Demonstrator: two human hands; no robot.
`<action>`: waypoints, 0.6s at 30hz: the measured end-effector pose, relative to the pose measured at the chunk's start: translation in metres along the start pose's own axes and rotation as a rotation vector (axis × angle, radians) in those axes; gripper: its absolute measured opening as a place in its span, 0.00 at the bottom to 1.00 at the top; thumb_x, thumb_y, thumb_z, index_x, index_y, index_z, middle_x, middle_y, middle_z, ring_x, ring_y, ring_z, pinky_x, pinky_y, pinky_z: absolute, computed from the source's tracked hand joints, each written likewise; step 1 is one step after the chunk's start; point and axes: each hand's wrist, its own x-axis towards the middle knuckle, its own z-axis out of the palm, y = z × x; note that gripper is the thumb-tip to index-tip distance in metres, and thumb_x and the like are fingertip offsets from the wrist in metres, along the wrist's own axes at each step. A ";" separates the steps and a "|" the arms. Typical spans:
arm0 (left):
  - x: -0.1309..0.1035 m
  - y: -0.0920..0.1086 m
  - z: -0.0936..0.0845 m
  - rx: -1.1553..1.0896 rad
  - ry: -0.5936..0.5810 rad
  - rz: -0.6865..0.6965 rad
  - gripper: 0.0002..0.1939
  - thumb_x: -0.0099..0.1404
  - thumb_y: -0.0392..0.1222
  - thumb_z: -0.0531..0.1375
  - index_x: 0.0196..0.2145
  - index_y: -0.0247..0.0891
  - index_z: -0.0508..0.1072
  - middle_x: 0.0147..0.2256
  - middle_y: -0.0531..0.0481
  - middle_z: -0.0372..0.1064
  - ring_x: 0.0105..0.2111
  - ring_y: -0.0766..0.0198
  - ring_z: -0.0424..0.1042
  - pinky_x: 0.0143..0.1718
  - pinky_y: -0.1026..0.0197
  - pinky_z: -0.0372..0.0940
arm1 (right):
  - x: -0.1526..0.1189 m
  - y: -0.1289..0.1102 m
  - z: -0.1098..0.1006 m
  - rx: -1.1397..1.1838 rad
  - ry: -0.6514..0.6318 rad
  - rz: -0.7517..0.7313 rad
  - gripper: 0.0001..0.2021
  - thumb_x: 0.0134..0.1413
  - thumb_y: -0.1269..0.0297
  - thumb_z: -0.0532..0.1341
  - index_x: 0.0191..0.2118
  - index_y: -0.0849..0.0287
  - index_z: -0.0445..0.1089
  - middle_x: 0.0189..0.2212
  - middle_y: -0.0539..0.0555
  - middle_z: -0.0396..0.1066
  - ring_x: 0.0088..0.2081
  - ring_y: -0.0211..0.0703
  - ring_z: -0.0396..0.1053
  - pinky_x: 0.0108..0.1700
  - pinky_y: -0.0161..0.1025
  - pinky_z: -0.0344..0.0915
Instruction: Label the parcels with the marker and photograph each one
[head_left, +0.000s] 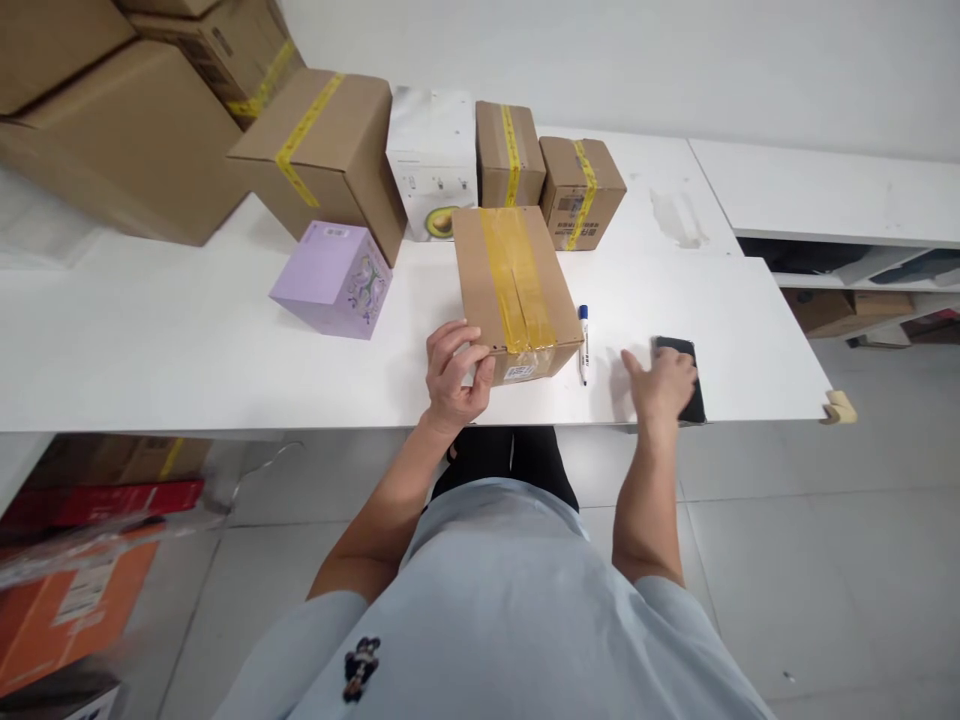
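Note:
A brown cardboard box (466, 260) with wide yellow tape along its top sits at the front of the white table. Bent fingers of my left hand (456, 375) press against its near left corner. Just right of the box lies a white marker (584, 345) with a blue end, apart from both hands. Over a flat black object (694, 400) that looks like a phone, my right hand (664, 385) is spread, thumb held away from the fingers. The right fingertips are slightly blurred and partly cover the black object.
Behind stand a white box with an avocado picture (433, 165), two small taped cartons (495, 155) and a larger carton (330, 125). A lilac box (322, 275) is left. Cartons pile up at far left. The table's right corner has a beige guard (839, 407).

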 end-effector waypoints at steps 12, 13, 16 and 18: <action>0.003 0.011 0.021 0.024 0.034 -0.008 0.06 0.68 0.37 0.58 0.44 0.41 0.69 0.44 0.45 0.68 0.52 0.55 0.68 0.51 0.48 0.70 | 0.041 0.061 -0.003 -0.021 -0.130 0.246 0.45 0.42 0.40 0.67 0.59 0.69 0.61 0.62 0.79 0.54 0.62 0.74 0.53 0.61 0.64 0.55; 0.003 0.012 0.021 0.027 0.034 -0.011 0.06 0.68 0.37 0.58 0.44 0.41 0.69 0.44 0.45 0.68 0.52 0.55 0.68 0.51 0.48 0.70 | 0.044 0.061 -0.002 -0.010 -0.131 0.252 0.45 0.41 0.41 0.67 0.60 0.69 0.60 0.62 0.79 0.54 0.62 0.75 0.53 0.61 0.65 0.55; 0.003 0.011 0.020 0.025 0.033 -0.022 0.06 0.69 0.39 0.57 0.44 0.43 0.69 0.44 0.46 0.68 0.52 0.56 0.68 0.52 0.48 0.70 | 0.051 0.063 0.001 -0.003 -0.136 0.256 0.48 0.39 0.41 0.68 0.59 0.72 0.59 0.60 0.82 0.53 0.61 0.77 0.53 0.59 0.68 0.56; 0.002 0.011 0.020 0.013 0.031 -0.027 0.06 0.69 0.39 0.57 0.44 0.43 0.68 0.45 0.47 0.68 0.52 0.56 0.67 0.52 0.48 0.69 | 0.051 0.065 0.002 -0.001 -0.125 0.195 0.47 0.38 0.41 0.68 0.58 0.73 0.58 0.58 0.85 0.54 0.60 0.80 0.54 0.57 0.71 0.58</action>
